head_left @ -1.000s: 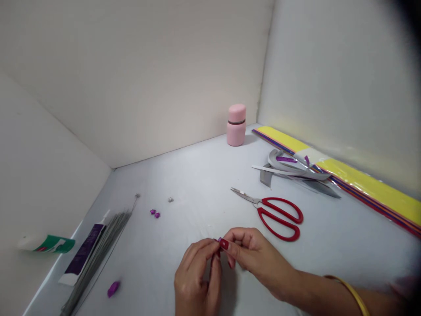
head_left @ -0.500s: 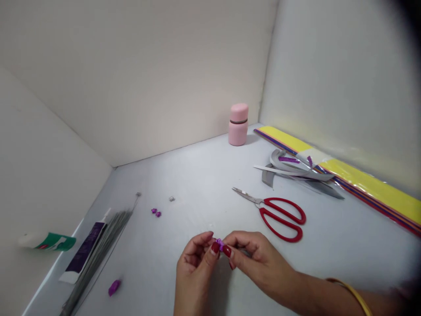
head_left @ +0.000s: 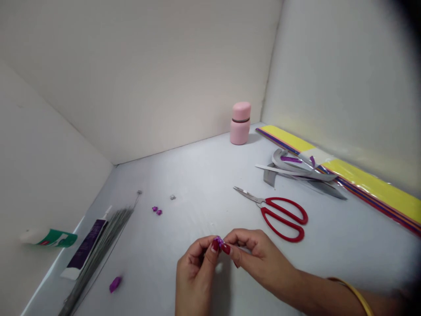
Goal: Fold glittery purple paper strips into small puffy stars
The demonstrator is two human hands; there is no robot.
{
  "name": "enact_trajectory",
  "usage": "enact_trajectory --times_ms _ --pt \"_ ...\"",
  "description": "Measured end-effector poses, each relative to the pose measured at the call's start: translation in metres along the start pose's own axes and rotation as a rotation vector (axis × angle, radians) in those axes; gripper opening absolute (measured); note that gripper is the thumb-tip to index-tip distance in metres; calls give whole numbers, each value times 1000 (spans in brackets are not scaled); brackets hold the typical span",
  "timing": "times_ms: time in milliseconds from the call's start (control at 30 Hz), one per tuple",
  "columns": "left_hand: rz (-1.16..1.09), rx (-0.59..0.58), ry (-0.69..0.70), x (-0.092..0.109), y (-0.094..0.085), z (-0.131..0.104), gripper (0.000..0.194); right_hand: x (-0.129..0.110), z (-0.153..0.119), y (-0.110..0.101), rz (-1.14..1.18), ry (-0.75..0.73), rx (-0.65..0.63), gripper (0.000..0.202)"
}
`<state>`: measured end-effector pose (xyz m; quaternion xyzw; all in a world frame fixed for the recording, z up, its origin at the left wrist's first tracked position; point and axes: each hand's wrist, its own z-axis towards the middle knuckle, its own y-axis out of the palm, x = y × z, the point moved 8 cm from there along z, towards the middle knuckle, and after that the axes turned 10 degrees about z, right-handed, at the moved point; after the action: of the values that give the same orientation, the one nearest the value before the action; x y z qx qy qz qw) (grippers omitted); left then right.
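Observation:
Between my two hands is a small folded piece of shiny purple paper strip (head_left: 220,240), mostly hidden by the fingers. My left hand (head_left: 199,267) pinches it from the left with thumb and index finger. From the right, thumb and fingertips of my right hand (head_left: 255,256) close on the same piece. Two tiny purple paper stars (head_left: 157,210) lie side by side beyond my left hand, with a small silver star (head_left: 173,197) near them. A larger purple piece (head_left: 115,284) rests on the table at the lower left.
Red-handled scissors (head_left: 283,217) lie beyond my right hand. Silver and white strips (head_left: 296,171) overlap a long pack of coloured paper (head_left: 358,175). A pink flask (head_left: 240,123) stands at the back. Thin wires (head_left: 98,254), a purple tube (head_left: 87,245) and a green-white bottle (head_left: 52,238) are left.
The fingers of my left hand have drawn in closer around the purple strip, and the grip has shifted slightly. The whole view has moved a little; the things on the table stay put.

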<state>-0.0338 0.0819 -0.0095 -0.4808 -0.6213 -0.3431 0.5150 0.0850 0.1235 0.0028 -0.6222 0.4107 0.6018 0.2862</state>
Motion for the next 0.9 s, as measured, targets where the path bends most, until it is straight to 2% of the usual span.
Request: enact_trajectory --times_ms 133,267,433,633,733,800,900 --pt "20 -16 33 5 3 -2 16 -2 0 -1 67 3 5 19" --pt "-100 -25 -42 -1 3 -1 18 2 1 3 244 75 -39 25" --pt "-246 -115 -180 -10 8 0 22 6 1 7 362 148 -72 27" --pt "-353 -233 -206 -16 18 0 20 5 -1 11 357 170 -99 28" --pt "-317 -149 -188 -16 14 1 24 4 -1 8 299 136 -79 28" --pt "-215 -71 -123 -11 8 1 22 3 -1 6 251 99 -67 28" --pt "-28 -26 1 0 2 1 15 3 0 5 174 57 -51 28"
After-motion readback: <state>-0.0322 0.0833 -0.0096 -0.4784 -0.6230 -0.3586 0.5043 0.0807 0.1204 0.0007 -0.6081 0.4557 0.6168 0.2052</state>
